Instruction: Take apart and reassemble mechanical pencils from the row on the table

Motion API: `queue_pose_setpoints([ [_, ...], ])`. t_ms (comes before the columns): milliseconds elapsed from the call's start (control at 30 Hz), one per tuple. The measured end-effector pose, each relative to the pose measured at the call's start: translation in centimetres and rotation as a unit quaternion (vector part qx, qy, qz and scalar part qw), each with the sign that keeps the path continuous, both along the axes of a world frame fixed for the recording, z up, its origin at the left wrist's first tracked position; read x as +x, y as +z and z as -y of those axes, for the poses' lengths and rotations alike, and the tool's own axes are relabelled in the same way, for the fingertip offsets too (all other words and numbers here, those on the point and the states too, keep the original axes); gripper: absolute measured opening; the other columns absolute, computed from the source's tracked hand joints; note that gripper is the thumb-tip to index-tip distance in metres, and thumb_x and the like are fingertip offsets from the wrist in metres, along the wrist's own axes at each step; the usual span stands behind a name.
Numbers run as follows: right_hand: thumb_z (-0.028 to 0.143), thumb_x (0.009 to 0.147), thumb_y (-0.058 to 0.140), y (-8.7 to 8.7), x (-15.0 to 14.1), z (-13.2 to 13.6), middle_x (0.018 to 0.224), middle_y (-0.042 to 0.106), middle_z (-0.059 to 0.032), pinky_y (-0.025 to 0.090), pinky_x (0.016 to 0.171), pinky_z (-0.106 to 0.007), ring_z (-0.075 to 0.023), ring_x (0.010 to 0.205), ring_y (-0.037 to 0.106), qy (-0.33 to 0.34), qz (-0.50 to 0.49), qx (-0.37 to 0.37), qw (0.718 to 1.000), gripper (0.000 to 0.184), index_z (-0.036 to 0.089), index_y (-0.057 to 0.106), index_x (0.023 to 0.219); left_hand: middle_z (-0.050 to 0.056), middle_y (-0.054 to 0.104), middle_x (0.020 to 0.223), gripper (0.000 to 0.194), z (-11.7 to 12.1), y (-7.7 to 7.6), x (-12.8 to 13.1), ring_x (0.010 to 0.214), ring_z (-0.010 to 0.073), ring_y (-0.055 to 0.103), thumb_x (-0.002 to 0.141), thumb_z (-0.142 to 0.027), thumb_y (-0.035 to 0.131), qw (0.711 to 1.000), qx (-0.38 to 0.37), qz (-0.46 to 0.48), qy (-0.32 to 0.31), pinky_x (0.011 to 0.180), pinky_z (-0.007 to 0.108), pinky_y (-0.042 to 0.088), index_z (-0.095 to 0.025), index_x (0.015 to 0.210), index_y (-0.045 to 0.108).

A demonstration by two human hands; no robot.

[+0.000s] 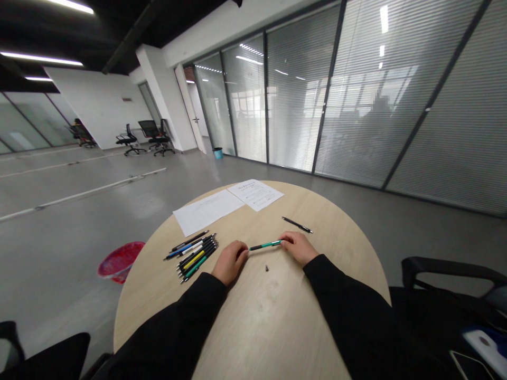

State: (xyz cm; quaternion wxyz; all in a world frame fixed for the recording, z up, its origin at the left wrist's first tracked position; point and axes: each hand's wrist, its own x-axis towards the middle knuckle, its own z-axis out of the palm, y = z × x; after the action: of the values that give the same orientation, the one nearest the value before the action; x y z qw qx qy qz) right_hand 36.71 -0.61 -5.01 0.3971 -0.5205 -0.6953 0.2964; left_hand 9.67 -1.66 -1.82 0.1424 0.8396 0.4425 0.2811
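A green-and-black pen (266,245) lies nearly level between my two hands, just above or on the round table (273,316); I cannot tell which. My left hand (230,262) is closed, thumb and fingers pinched at the pen's dark left end. At its other end, the fingers of my right hand (298,247) grip the green part. A small dark cone-shaped piece (266,268) rests on the wood below the pen. Left of my left hand lies a bunch of several pens (194,255) in black, blue, white, yellow and green. One black pen (297,225) lies apart, beyond my right hand.
Two printed paper sheets (209,211) lie at the table's far side. A red-lined basket (121,261) stands on the floor to the left. A black chair (447,269) is close on the right, with a phone (471,365) near it. Glass partitions (295,100) run behind.
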Motion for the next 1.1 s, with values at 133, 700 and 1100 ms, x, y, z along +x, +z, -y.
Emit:
queue_pose_setpoints([
  [133,0.021,0.078,0.056,0.0,0.1,-0.2,0.072,0.067,-0.002,0.043,0.065,-0.026,-0.0166,0.069,0.059,-0.001,-0.006,-0.001,1.0,0.018,0.018,0.072,0.086,0.006,0.065,0.084,0.021,0.0,-0.1,-0.1,0.078,0.02,0.059,0.093,-0.031,0.046,1.0,-0.003,-0.007,0.008,0.072,0.032,0.046,-0.018,0.083,0.06],
  [700,0.03,0.079,0.055,-1.1,2.9,-1.4,0.074,0.069,-0.0031,0.047,0.064,-0.027,-0.0169,0.067,0.061,-0.037,-0.05,0.011,0.998,0.025,0.017,0.072,0.094,0.006,0.066,0.084,0.024,-0.3,-0.5,-0.7,0.078,0.0204,0.06,0.094,-0.032,0.043,1.0,0.009,0.006,0.029,0.074,0.033,0.047,-0.019,0.083,0.059],
  [1100,0.031,0.074,0.057,-1.2,5.4,-2.0,0.071,0.068,-0.004,0.046,0.06,-0.028,-0.0181,0.065,0.061,-0.101,-0.077,0.002,0.992,0.025,0.016,0.071,0.09,0.007,0.067,0.082,0.021,-0.5,-0.4,-1.1,0.077,0.0215,0.06,0.091,-0.03,0.046,0.997,0.032,0.007,0.076,0.073,0.034,0.047,-0.019,0.081,0.059],
])
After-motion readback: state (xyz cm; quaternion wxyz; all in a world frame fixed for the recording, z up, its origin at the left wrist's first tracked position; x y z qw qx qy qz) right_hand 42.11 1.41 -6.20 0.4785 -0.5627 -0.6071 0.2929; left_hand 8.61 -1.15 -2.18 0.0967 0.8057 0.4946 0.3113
